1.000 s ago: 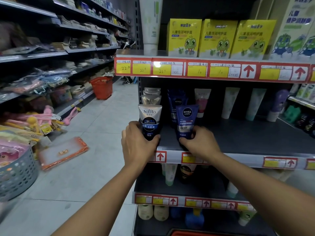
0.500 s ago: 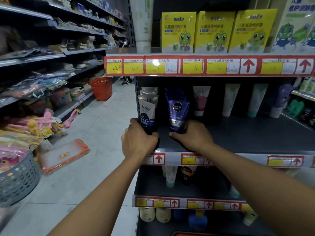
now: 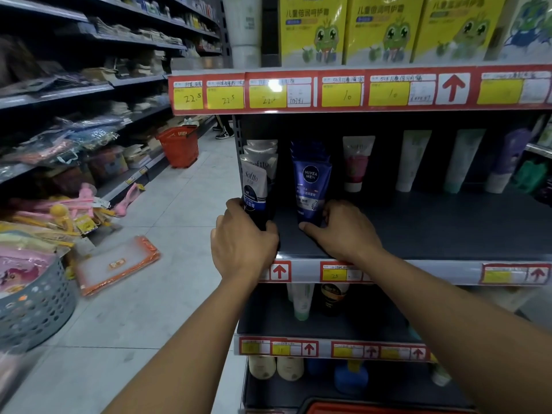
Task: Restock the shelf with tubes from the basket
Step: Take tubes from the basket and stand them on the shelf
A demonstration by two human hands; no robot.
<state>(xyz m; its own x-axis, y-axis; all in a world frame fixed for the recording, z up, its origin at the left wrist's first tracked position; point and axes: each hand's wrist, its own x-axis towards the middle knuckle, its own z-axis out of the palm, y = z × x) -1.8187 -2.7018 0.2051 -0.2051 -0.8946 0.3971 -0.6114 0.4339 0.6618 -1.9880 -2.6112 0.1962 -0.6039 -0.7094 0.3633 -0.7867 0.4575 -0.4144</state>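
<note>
tubes are going onto the middle shelf (image 3: 418,234), at centre frame. nearest, at the bottom edge, a red basket rim (image 3: 358,409) just shows. above it the left hand (image 3: 243,243) is closed round the cap end of a white-and-navy softto tube (image 3: 254,189), and the right hand (image 3: 340,231) pinches the base of a blue nivea men tube (image 3: 310,186), thumb under its cap. a second ago both tubes were held out near the shelf lip; now each stands upright, pushed back against its own row, so this pair looks placed but for letting go. further right the shelf is mostly bare, with lone tubes along the back. far up the aisle, upper left, sits a red shopping basket (image 3: 179,146).
</note>
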